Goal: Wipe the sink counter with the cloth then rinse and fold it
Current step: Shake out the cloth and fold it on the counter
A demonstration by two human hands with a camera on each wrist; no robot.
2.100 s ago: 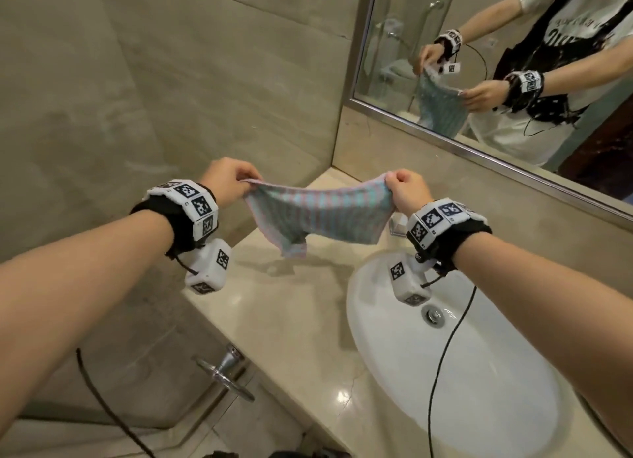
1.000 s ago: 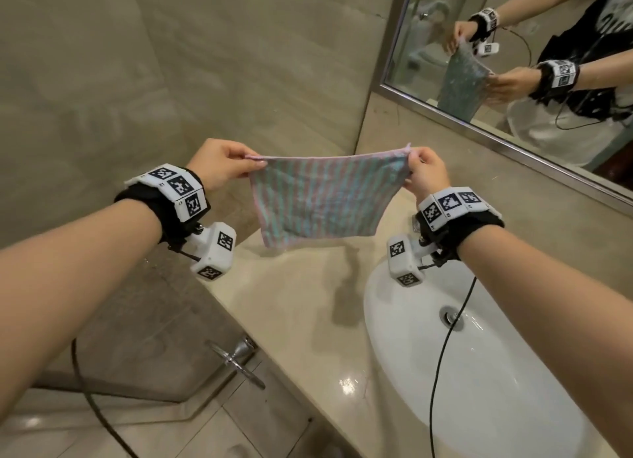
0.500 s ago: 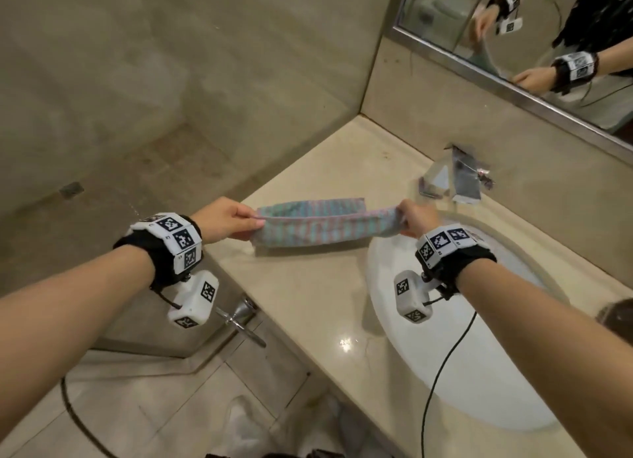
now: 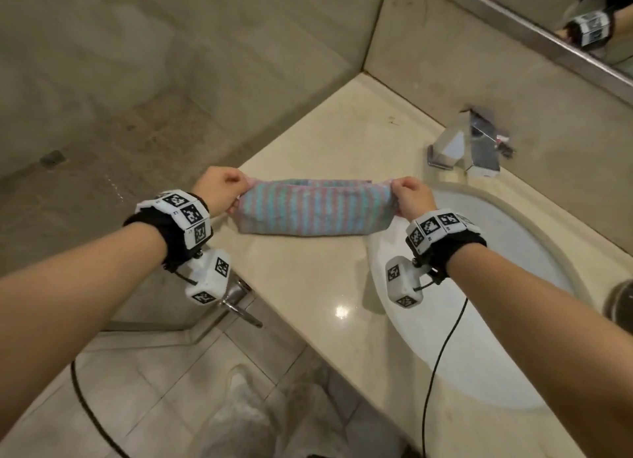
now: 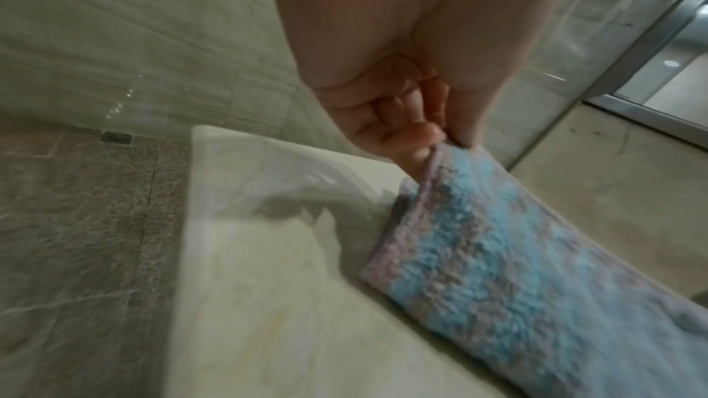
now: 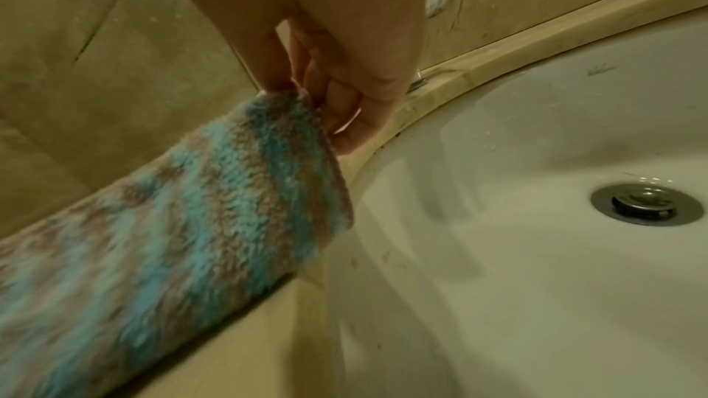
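With each hand's grip, left hand [image 4: 219, 190] and right hand [image 4: 412, 197], pinching an end of the cloth [image 4: 315, 206] on the counter [image 4: 308, 286], keep it taut and align edges before creasing.

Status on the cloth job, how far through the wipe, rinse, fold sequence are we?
Late stage, it seems. Looks done: the cloth is already doubled over lengthwise; wiping and rinsing can't be confirmed, though no water runs from the faucet. In hand: the left hand and right hand each pinch an end, the lower fold resting on the counter beside the sink. Left: probably another fold, then letting go.
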